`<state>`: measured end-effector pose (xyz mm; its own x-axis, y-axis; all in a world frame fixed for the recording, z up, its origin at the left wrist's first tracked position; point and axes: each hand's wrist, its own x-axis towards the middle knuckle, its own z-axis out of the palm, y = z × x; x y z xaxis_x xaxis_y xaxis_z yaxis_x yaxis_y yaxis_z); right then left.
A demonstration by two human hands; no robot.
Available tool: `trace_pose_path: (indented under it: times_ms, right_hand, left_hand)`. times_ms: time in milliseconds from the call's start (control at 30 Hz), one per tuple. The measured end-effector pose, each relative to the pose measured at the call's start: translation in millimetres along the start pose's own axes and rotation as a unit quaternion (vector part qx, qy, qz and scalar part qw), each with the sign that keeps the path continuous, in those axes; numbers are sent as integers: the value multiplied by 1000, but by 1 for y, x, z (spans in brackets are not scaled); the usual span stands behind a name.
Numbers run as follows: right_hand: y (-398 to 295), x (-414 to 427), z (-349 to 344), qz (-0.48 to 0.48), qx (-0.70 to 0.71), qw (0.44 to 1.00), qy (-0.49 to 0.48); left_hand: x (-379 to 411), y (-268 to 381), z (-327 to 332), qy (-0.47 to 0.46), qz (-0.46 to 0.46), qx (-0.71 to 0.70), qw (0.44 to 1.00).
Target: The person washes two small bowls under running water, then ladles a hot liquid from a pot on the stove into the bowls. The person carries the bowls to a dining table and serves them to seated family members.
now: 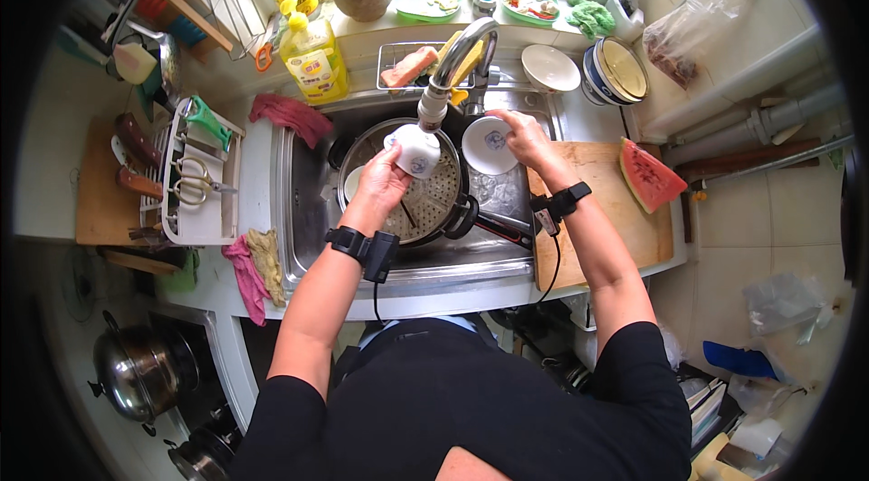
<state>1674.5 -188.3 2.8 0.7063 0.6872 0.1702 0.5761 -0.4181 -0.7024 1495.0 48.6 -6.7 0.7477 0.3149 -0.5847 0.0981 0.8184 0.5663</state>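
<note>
My left hand point(384, 181) grips a small white bowl point(419, 158) with a blue mark, tilted just under the spout of the chrome faucet point(448, 67). To the right, my right hand point(533, 145) holds the rim of a white bowl point(487, 154), whose inside with a blue design faces up. Beneath both, the stainless steel sink point(305, 209) contains a pot with a perforated steamer insert point(434, 199) and a black handle point(501, 230). Part of another white dish point(353, 182) shows inside the pot, partly hidden by my left hand. Whether water runs is hard to tell.
A wooden cutting board point(597, 223) with a watermelon wedge point(650, 175) overlaps the sink's right side. Behind stand a yellow soap bottle point(316, 67), a sponge rack point(387, 60), a cream bowl point(551, 67) and stacked bowls point(614, 70). Knives and scissors point(193, 180) fill a left-hand rack.
</note>
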Motion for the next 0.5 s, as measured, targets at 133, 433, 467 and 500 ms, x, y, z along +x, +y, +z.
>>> trace_pose_path:
  times_ms: [133, 433, 467, 500]
  right_hand:
    - [-12, -18, 5, -4, 87, 995, 43]
    - [-79, -87, 81, 309, 691, 653, -24]
    - [-74, -87, 96, 320, 767, 550, -84]
    - [-80, -85, 105, 325, 827, 435, -143]
  left_hand:
    - [-14, 20, -26, 24, 21, -75, 997]
    - [-64, 58, -83, 18, 52, -157, 986]
    - [-66, 61, -86, 23, 55, -162, 985]
    - [-70, 64, -88, 28, 59, -167, 984]
